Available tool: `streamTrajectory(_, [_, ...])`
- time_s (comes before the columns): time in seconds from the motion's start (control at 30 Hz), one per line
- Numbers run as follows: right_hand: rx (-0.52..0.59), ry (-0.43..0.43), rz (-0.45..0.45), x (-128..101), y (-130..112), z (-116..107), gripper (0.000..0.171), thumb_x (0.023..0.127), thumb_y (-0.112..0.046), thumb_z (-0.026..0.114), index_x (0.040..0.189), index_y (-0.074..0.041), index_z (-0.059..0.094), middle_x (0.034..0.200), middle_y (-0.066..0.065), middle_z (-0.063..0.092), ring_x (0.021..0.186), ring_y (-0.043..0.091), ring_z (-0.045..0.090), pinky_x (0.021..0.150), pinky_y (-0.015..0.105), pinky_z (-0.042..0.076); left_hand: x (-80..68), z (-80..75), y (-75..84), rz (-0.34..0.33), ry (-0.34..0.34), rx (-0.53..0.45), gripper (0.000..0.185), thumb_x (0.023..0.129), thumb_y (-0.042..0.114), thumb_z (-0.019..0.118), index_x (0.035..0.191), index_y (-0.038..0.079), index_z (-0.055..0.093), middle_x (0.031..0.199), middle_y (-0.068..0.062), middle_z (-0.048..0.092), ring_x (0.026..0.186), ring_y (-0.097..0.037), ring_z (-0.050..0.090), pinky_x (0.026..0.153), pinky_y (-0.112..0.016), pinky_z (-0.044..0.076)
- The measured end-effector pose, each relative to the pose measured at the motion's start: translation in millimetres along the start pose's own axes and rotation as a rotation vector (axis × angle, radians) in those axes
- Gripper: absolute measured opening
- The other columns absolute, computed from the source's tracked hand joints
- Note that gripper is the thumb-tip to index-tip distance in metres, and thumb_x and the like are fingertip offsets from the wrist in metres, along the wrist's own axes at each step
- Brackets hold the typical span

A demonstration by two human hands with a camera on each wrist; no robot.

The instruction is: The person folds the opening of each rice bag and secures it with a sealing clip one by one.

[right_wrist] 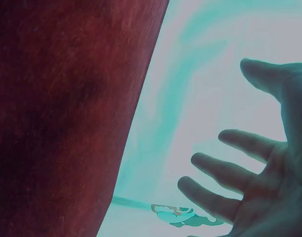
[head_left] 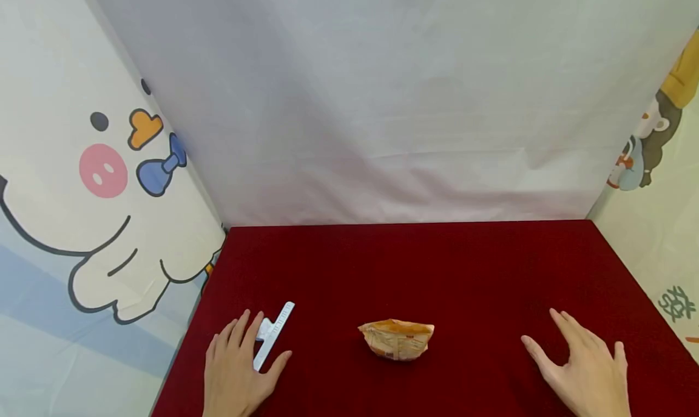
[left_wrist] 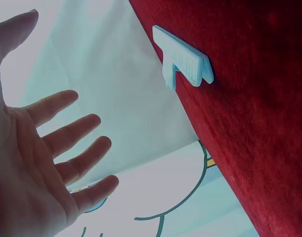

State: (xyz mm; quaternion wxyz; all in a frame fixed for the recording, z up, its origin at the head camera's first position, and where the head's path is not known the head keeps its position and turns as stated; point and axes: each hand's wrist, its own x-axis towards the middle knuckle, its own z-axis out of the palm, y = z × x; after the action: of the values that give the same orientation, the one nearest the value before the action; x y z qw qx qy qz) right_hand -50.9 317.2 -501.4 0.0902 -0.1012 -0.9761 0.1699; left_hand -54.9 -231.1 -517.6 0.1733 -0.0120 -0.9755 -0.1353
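Note:
A pale blue-white clip (head_left: 275,335) with a long ruler-marked edge lies on the red table at the left. My left hand (head_left: 236,365) hovers beside it, fingers spread, overlapping part of it in the head view. In the left wrist view the clip (left_wrist: 183,57) stands apart from the fingers, its handle towards the table's edge. A folded, crumpled packet (head_left: 397,340) in cream and orange-brown sits between the two hands. Over the right side of the table, my right hand (head_left: 587,365) holds nothing, its thumb and fingers stretched apart.
The table is covered in dark red cloth (head_left: 415,271). A plain whitish curtain (head_left: 382,101) hangs along its far edge. Printed cloth panels with cartoon figures stand at the left (head_left: 49,180) and at the right (head_left: 668,235).

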Motion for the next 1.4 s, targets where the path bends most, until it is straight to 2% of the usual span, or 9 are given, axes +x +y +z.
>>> streamTrajectory(0.17, [0.053, 0.083, -0.046, -3, -3, 1, 0.068, 0.098, -0.054, 0.071, 0.139, -0.001, 0.064, 0.144, 0.034, 0.06, 0.125, 0.06, 0.054, 0.116, 0.087, 0.017, -2.2, 2.7, -0.2, 0.035, 0.057, -0.014, 0.082, 0.077, 0.054, 0.085, 0.144, 0.01, 0.064, 0.144, -0.021, 0.064, 0.126, -0.044, 0.059, 0.102, -0.074, 0.048])
streamTrajectory(0.37, [0.11, 0.169, -0.102, -5, -7, 4, 0.053, 0.095, -0.041, 0.077, 0.129, -0.001, 0.07, 0.134, 0.032, 0.067, 0.12, 0.056, 0.061, 0.111, 0.082, 0.031, -3.2, 6.5, -0.2, 0.051, 0.079, -0.026, 0.079, 0.078, 0.051, 0.086, 0.142, 0.009, 0.065, 0.142, -0.02, 0.064, 0.124, -0.043, 0.059, 0.101, -0.069, 0.049])
streamTrajectory(0.5, [0.149, 0.195, -0.117, -5, -10, 5, 0.048, 0.094, -0.036, 0.079, 0.129, -0.003, 0.07, 0.132, 0.031, 0.069, 0.119, 0.054, 0.062, 0.116, 0.079, 0.03, -3.2, 5.7, 1.0, 0.05, 0.094, -0.035, 0.078, 0.077, 0.049, 0.086, 0.141, 0.009, 0.066, 0.141, -0.02, 0.066, 0.123, -0.043, 0.059, 0.1, -0.07, 0.049])
streamTrajectory(0.73, [0.191, 0.196, -0.158, -4, -14, 4, 0.044, 0.095, -0.03, 0.079, 0.128, -0.003, 0.071, 0.13, 0.031, 0.07, 0.119, 0.053, 0.063, 0.123, 0.075, 0.024, -2.8, 5.0, 3.8, 0.041, 0.087, -0.036, 0.075, 0.078, 0.049, 0.086, 0.139, 0.009, 0.068, 0.142, -0.02, 0.066, 0.123, -0.044, 0.06, 0.1, -0.07, 0.05])
streamTrajectory(1.0, [0.239, 0.229, -0.226, -2, -20, 4, 0.04, 0.091, -0.021, 0.082, 0.126, -0.003, 0.072, 0.125, 0.03, 0.072, 0.114, 0.054, 0.064, 0.121, 0.077, 0.026, -2.4, 4.6, 6.5, 0.041, 0.092, -0.05, 0.072, 0.079, 0.048, 0.085, 0.137, 0.009, 0.069, 0.141, -0.019, 0.066, 0.123, -0.043, 0.06, 0.099, -0.07, 0.05])
streamTrajectory(1.4, [0.317, 0.264, -0.272, -3, -26, 6, 0.04, 0.086, -0.013, 0.086, 0.123, -0.004, 0.075, 0.121, 0.027, 0.076, 0.11, 0.051, 0.067, 0.115, 0.079, 0.032, -3.0, 2.6, 13.5, 0.029, 0.095, -0.073, 0.067, 0.08, 0.043, 0.085, 0.136, 0.008, 0.07, 0.141, -0.019, 0.066, 0.122, -0.042, 0.061, 0.096, -0.07, 0.053])
